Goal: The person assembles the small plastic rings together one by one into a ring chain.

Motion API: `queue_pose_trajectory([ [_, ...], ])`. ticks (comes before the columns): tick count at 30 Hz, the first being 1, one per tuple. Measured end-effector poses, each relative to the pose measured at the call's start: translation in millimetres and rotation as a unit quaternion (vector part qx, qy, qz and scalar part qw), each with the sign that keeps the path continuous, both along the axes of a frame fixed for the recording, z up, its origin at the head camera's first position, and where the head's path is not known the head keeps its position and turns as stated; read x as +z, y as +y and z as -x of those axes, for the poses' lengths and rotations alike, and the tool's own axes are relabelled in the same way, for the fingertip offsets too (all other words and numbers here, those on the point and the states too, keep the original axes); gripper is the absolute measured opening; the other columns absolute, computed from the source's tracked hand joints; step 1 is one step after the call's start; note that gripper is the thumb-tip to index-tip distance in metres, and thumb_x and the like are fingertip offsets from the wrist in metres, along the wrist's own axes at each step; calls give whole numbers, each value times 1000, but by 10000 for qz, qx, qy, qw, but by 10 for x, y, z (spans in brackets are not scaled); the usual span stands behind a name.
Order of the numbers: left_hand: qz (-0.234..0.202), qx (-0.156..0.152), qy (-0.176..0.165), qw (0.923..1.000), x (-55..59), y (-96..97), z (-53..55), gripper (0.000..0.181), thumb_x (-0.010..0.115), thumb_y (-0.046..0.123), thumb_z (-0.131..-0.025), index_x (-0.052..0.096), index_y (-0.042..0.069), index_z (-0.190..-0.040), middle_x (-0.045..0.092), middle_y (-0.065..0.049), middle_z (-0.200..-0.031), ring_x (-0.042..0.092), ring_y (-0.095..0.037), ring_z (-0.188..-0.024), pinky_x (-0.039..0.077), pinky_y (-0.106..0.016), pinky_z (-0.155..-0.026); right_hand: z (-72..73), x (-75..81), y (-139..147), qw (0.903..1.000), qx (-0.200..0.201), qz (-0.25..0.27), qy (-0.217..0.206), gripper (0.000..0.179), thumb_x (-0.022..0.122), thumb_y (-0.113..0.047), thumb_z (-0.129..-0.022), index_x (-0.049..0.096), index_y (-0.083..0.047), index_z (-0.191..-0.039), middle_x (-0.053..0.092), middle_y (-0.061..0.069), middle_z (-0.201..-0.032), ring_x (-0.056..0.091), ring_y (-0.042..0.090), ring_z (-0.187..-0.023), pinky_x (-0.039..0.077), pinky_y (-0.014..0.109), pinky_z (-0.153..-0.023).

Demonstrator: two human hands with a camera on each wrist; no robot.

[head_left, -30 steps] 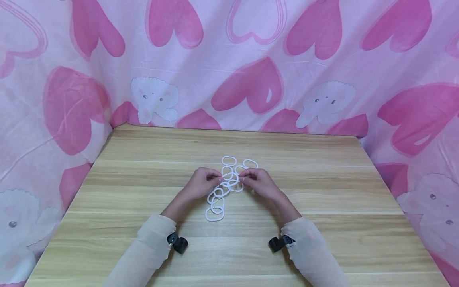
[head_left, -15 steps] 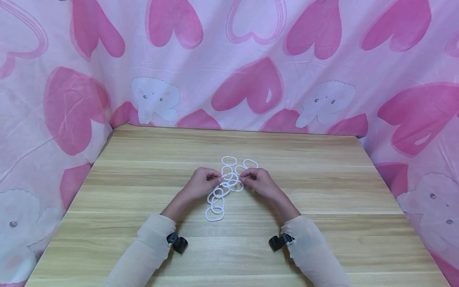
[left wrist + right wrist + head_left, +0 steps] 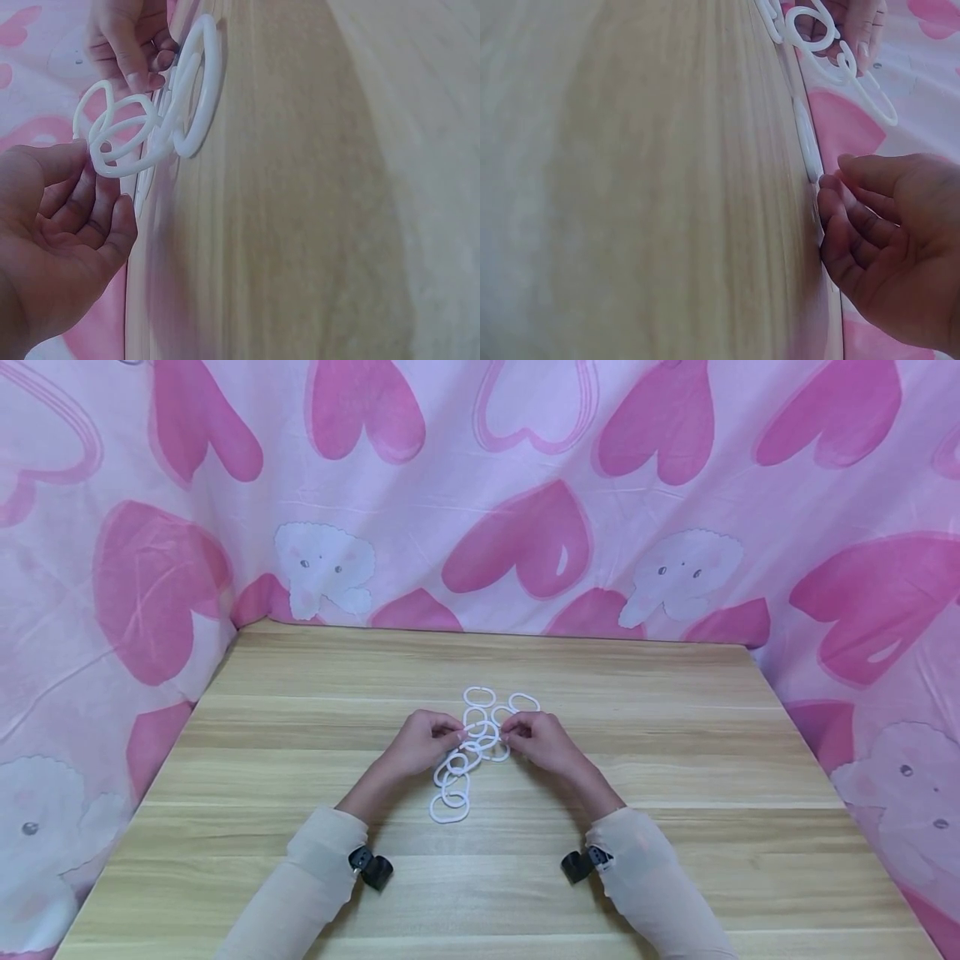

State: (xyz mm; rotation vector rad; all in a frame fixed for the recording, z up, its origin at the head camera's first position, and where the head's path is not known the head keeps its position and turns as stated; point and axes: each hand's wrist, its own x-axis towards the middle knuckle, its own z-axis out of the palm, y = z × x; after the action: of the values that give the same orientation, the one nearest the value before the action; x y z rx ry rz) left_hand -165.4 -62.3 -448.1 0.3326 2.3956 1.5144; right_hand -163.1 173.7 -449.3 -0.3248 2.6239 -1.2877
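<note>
White plastic oval links lie in a cluster at mid-table in the head view. My left hand (image 3: 416, 745) pinches one white chain link (image 3: 120, 173) between thumb and fingertips, raised off the wood. More links hang joined to it, with a linked run trailing toward the near side, ending at a link (image 3: 450, 821). My right hand (image 3: 549, 745) is just right of the cluster, its fingers loosely curled. In the right wrist view its thumb and fingertips are close together with nothing seen between them, near a link (image 3: 806, 142) on the table.
The wooden table (image 3: 675, 735) spreads around the links. Another link (image 3: 478, 704) lies at the far end, and one (image 3: 534, 697) at the far right, beyond my right hand. A pink heart-patterned curtain (image 3: 517, 552) stands along the back and both sides.
My right forearm has shifted very slightly inward. Both hands and the links otherwise look the same.
</note>
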Motion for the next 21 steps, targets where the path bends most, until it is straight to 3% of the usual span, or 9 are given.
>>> queue_pose_trajectory([
  [6,-74,-32,42,10000,-1,-3,-6,15,68,9,-96,76,1,-105,75,-12,-97,64,-12,-81,54,-21,-73,19,-21,-3,9994,7,-346,99,11,73,-7,-90,75,-4,-101,73,8,-86,59,10,-76,49,19,-69],
  [21,-134,-126,138,9997,-14,-21,-3,14,67,8,-96,76,0,-105,76,-13,-97,64,-11,-82,54,-22,-75,31,-22,-10,9927,-4,-1144,387,5,75,-11,-90,74,-8,-86,67,1,-73,54,8,-68,44,20,-65],
])
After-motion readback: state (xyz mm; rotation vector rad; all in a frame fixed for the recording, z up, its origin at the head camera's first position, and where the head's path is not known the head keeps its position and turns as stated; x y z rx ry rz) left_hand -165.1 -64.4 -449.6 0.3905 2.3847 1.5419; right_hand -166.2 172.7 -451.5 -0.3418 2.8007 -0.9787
